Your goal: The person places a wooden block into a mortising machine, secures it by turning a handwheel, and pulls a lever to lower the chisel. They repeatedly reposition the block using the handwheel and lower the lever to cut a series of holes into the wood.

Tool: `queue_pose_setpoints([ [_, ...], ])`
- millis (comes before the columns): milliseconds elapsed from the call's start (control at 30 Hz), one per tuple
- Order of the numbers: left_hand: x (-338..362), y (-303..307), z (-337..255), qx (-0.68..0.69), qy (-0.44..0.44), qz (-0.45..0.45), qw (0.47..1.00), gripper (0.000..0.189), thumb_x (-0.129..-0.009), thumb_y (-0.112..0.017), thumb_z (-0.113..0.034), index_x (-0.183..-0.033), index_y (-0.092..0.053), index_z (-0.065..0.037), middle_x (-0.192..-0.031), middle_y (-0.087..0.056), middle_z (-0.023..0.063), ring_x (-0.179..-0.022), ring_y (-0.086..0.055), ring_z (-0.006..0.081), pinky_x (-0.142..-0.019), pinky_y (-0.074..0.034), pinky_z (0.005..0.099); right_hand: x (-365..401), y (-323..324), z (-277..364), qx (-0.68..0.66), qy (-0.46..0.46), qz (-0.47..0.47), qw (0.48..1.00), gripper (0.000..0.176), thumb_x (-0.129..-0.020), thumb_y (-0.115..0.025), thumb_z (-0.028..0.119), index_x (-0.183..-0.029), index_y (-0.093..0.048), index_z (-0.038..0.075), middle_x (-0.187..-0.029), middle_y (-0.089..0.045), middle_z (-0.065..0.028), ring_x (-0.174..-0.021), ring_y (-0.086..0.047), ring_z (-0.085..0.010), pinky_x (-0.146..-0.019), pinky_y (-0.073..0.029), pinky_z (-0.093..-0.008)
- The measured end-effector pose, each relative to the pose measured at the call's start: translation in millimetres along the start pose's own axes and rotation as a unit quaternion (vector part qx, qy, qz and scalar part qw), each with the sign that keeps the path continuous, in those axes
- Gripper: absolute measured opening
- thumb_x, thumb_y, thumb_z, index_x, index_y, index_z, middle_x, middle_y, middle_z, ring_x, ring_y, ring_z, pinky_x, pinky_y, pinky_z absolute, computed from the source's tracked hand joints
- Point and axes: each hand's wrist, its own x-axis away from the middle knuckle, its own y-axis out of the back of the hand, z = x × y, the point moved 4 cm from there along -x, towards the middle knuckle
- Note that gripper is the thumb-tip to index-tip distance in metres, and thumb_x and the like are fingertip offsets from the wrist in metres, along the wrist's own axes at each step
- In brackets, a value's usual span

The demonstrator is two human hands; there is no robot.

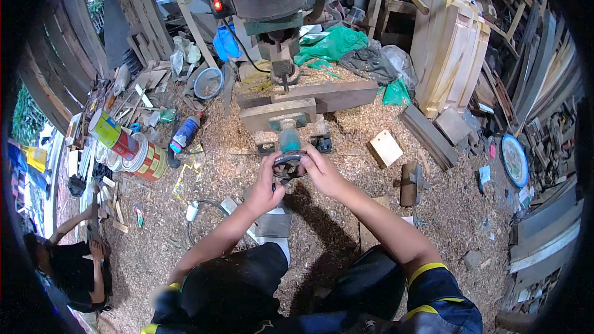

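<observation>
Wheel (289, 166), dark and round, sits between your two hands, just in front of your knees and low over the sawdust-covered floor (433, 222).

Far to the left of your hands, at the lower edge of view, another person (68, 266) in a dark top crouches with one arm stretched out. Closer, but still well left of your hands, several paint cans (133, 151) lie on their sides in a cluster. A blue bottle (184, 133) lies just right of them, and a round sieve (208, 82) rests further away from you. A white plug (193, 210) on a cable lies near your left forearm.

Your left hand (267, 185) is curled around the wheel's left rim, with the thumb on the near side. Your right hand (322, 173) closes over the right and top rim, fingers bent on it. Both hands grip the wheel between them.

Just beyond your hands a teal cylinder (289, 140) touches or nearly touches the wheel; you cannot tell which. Past it a wood block (278, 113) lies against a longer plank (328, 94), both under the drill press (272, 0), whose red light is on.

To the right of your hands lies a pale square offcut (385, 147), then a dark wooden tool (409, 182). Further off stand a stack of pale boards (448, 49) and, far right, a blue-rimmed disc (513, 159).
</observation>
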Motion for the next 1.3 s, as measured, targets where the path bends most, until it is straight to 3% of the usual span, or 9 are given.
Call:
queue_pose_setpoints([
  [67, 2.9, -1.7, 6.4, 0.005, 0.025, 0.029, 0.999, 0.084, -0.078, -0.053, 0.000, -0.157, -0.026, 0.002, -0.146, -0.042, 0.0264, -0.138, -0.045, 0.0397, -0.120, -0.034, 0.0437, 0.4, -0.8, 0.6, 0.001, 0.004, 0.002, 1.000, 0.029, -0.113, -0.045, 0.034, -0.120, -0.054, 0.008, -0.083, -0.069, -0.0137, -0.080, -0.072, -0.0314, -0.074, -0.054, -0.0425],
  [200, 3.5, -3.5, 6.4, 0.039, 0.055, 0.037, 0.997, 0.083, -0.079, -0.054, -0.001, -0.157, -0.026, 0.003, -0.146, -0.042, 0.0261, -0.139, -0.045, 0.0392, -0.121, -0.033, 0.0438, 2.4, -2.8, 3.4, 0.000, 0.014, -0.022, 1.000, 0.032, -0.113, -0.045, 0.034, -0.120, -0.054, 0.005, -0.082, -0.068, -0.0146, -0.079, -0.071, -0.0317, -0.074, -0.054, -0.0435],
  [267, 1.2, -1.4, -1.0, 0.003, 0.003, -0.006, 1.000, 0.081, -0.078, -0.057, 0.001, -0.155, -0.032, 0.000, -0.130, -0.048, 0.0213, -0.110, -0.055, 0.0339, -0.106, -0.045, 0.0428, 4.2, -6.3, -2.0, 0.001, 0.014, -0.032, 0.999, 0.033, -0.113, -0.045, 0.035, -0.121, -0.054, 0.004, -0.081, -0.068, -0.0149, -0.078, -0.071, -0.0319, -0.074, -0.054, -0.0440],
  [400, 3.4, -2.5, 1.3, -0.005, 0.011, -0.008, 1.000, 0.081, -0.079, -0.058, 0.000, -0.156, -0.031, 0.000, -0.135, -0.047, 0.0230, -0.120, -0.054, 0.0379, -0.112, -0.043, 0.0450, 5.1, -8.5, -10.2, 0.046, 0.053, -0.092, 0.993, 0.030, -0.111, -0.049, 0.031, -0.117, -0.055, 0.002, -0.084, -0.067, -0.0191, -0.081, -0.069, -0.0423, -0.074, -0.053, -0.0479],
  [500, 6.9, -4.2, 6.2, -0.010, 0.020, -0.005, 1.000, 0.084, -0.080, -0.058, -0.003, -0.158, -0.029, -0.001, -0.147, -0.043, 0.0271, -0.142, -0.043, 0.0445, -0.122, -0.034, 0.0480, 4.9, -8.1, -6.1, 0.097, 0.097, -0.130, 0.982, 0.027, -0.110, -0.051, 0.029, -0.113, -0.056, 0.002, -0.086, -0.067, -0.0225, -0.084, -0.066, -0.0493, -0.074, -0.051, -0.0512],
  [833, 7.4, 1.6, -0.4, -0.053, 0.018, 0.006, 0.998, 0.085, -0.082, -0.062, -0.007, -0.158, -0.025, 0.001, -0.151, -0.042, 0.0267, -0.142, -0.045, 0.0403, -0.121, -0.035, 0.0444, 10.0, -1.1, 12.1, 0.182, 0.085, -0.128, 0.971, 0.025, -0.109, -0.051, 0.031, -0.109, -0.054, 0.006, -0.092, -0.069, -0.0266, -0.084, -0.066, -0.0523, -0.070, -0.051, -0.0589],
  [1200, 0.5, 22.1, -14.2, -0.073, 0.041, 0.111, 0.990, 0.088, -0.091, -0.077, -0.014, -0.158, -0.023, 0.001, -0.148, -0.048, 0.0278, -0.140, -0.051, 0.0364, -0.119, -0.039, 0.0432, 12.8, 2.2, 24.8, 0.292, 0.049, -0.099, 0.950, 0.031, -0.110, -0.045, 0.036, -0.114, -0.056, 0.008, -0.093, -0.072, -0.0259, -0.086, -0.067, -0.0505, -0.073, -0.052, -0.0604],
  [1267, -2.3, 28.3, -21.6, -0.087, 0.067, 0.163, 0.980, 0.088, -0.092, -0.079, -0.019, -0.158, -0.024, 0.001, -0.144, -0.052, 0.0270, -0.135, -0.055, 0.0348, -0.117, -0.041, 0.0426, 13.2, 2.7, 28.4, 0.294, 0.045, -0.105, 0.949, 0.032, -0.110, -0.044, 0.037, -0.113, -0.057, 0.008, -0.094, -0.072, -0.0262, -0.085, -0.068, -0.0504, -0.073, -0.052, -0.0608],
  [1300, -5.1, 31.4, -25.6, -0.061, 0.038, 0.162, 0.984, 0.085, -0.095, -0.078, -0.031, -0.156, -0.027, 0.000, -0.140, -0.056, 0.0268, -0.131, -0.058, 0.0345, -0.115, -0.044, 0.0430, 13.5, 3.0, 29.9, 0.297, 0.049, -0.111, 0.947, 0.035, -0.110, -0.044, 0.039, -0.112, -0.058, 0.007, -0.093, -0.072, -0.0266, -0.085, -0.068, -0.0507, -0.073, -0.052, -0.0612],
])
